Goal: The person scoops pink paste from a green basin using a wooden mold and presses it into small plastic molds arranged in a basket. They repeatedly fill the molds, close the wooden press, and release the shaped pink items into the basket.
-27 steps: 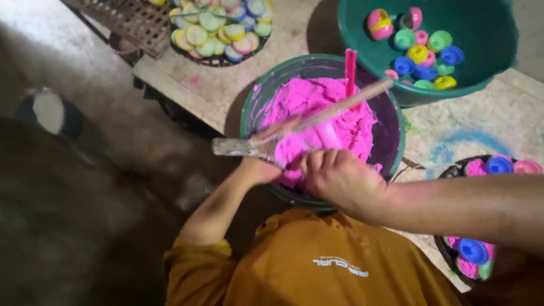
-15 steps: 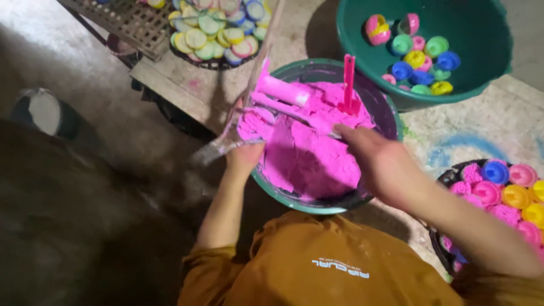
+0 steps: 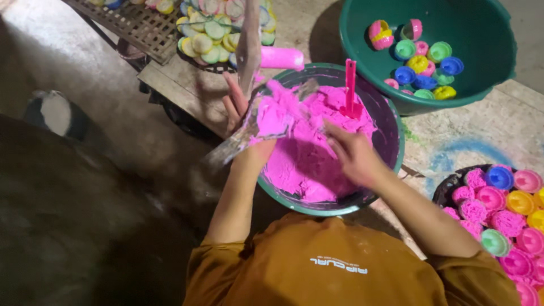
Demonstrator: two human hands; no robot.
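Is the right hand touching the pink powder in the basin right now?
Touching. The head view shows the right hand lying on the pink powder heaped in the basin, fingers pressed into its surface with no gap visible.

Around the pink-powder basin [image 3: 391, 141], room is tight: the green tub [image 3: 487, 62] crowds its far right rim, a tray of filled moulds [image 3: 498, 209] sits near right, another tray [image 3: 212, 34] far left. Bare table [image 3: 453, 141] between basin and right tray gives a passage.
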